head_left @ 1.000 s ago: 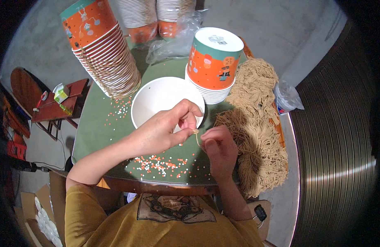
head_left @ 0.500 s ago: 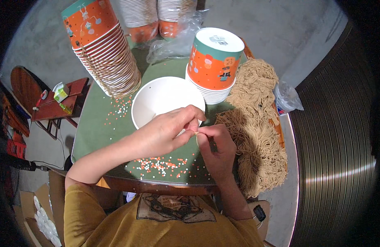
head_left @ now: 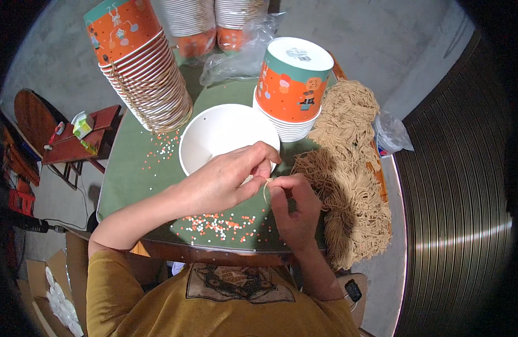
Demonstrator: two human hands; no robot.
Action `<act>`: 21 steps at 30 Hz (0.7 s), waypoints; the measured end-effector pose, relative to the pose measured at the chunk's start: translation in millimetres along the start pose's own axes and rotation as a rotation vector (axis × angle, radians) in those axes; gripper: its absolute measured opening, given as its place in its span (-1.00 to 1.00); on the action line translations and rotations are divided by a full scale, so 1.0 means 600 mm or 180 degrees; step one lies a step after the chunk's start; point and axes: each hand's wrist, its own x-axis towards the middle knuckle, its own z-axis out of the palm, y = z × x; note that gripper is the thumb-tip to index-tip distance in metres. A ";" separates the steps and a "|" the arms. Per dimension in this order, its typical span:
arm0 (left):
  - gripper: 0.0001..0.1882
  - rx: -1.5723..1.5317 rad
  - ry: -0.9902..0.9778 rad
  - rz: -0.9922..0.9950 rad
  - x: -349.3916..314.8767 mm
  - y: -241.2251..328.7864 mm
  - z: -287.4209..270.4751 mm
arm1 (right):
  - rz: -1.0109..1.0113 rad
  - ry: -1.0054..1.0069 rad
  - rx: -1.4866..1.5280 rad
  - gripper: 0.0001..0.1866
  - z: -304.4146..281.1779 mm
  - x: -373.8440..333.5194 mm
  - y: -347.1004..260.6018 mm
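A short piece of tan cord (head_left: 266,194) is pinched between my two hands at the near right rim of a white paper bucket (head_left: 219,126). My left hand (head_left: 228,175) reaches across the bucket's near side, its thumb and fingers closed on the cord at the rim. My right hand (head_left: 295,210) pinches the cord from the right, and a thin end curves down between the hands. The bucket lies tilted with its white inside toward me. My fingers hide the spot where cord and rim meet.
Stacked buckets with cord handles (head_left: 147,84) stand at left, and an upside-down bucket stack (head_left: 292,84) at back right. A heap of tan cords (head_left: 354,185) covers the table's right side. Orange and white punched dots (head_left: 217,226) lie near the front edge. Clear plastic bags (head_left: 236,62) lie behind.
The right hand's fingertips have shifted slightly, and more of the cord's loose end now shows, curving down between the hands. The left hand and bucket stay almost still.
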 end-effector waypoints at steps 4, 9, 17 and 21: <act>-0.72 0.0044 0.0061 0.0140 0.001 0.000 0.000 | 0.0078 0.0061 -0.0039 -0.93 0.002 0.000 0.004; -0.72 0.0201 0.0013 0.0246 0.000 -0.001 -0.002 | 0.0066 0.0042 0.0109 -0.92 0.003 0.003 0.007; -0.80 0.0267 -0.0089 0.0120 0.002 0.002 -0.003 | 0.0097 0.0067 -0.0071 -0.89 0.005 0.002 0.007; -0.78 -0.0032 -0.0114 -0.0123 0.001 0.003 -0.005 | 0.0367 0.0141 0.0066 -0.92 0.002 -0.002 0.005</act>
